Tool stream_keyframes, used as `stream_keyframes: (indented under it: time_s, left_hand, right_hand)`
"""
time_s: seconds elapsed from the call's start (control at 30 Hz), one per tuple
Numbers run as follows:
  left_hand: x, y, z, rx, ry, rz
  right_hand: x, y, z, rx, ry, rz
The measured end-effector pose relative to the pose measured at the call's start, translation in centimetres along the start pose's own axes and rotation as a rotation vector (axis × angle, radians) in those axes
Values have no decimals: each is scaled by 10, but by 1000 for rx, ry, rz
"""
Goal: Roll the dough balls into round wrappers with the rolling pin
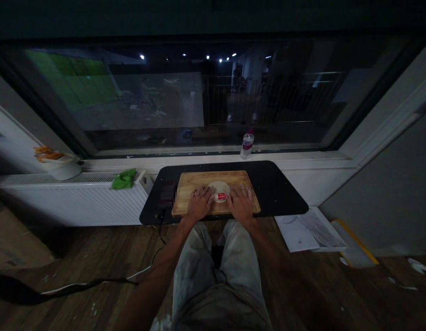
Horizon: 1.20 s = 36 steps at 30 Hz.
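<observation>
A wooden board [188, 181] lies on a small black table [281, 188]. On the board sits a flat round pale piece of dough [219, 187]. Across its near edge lies a cylinder with a red band [220, 196]. My left hand [199, 203] and my right hand [241, 201] rest palm down on the cylinder's two ends, fingers stretched forward and flat. The ends of the cylinder are hidden under my hands.
A plastic water bottle [247, 144] stands on the window sill behind the table. A green cloth [123, 179] lies on the white radiator, with a bowl [63, 168] further left. A dark device [167, 195] lies at the board's left. Papers [309, 230] and a cable [95, 282] lie on the floor.
</observation>
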State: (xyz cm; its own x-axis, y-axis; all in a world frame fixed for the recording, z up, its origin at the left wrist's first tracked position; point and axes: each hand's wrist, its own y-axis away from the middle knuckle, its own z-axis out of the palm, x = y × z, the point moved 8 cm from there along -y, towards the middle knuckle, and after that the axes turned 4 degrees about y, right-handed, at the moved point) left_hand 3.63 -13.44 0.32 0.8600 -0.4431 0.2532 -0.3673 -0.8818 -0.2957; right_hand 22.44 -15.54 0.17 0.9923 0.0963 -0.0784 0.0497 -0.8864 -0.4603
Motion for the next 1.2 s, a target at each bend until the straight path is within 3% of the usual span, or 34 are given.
stream_keyframes:
  time_s: [0.4,0.83,1.2]
  left_hand:
    - [-2,30,4,-22,132,3]
    - [7,60,6,59,125,79]
    - [-3,28,8,35,121,66]
  right_hand:
    - [-3,26,-18,-23,-83,19]
    - [-4,57,-16,78,-111,26]
    - [-1,24,-6,32,-118,-46]
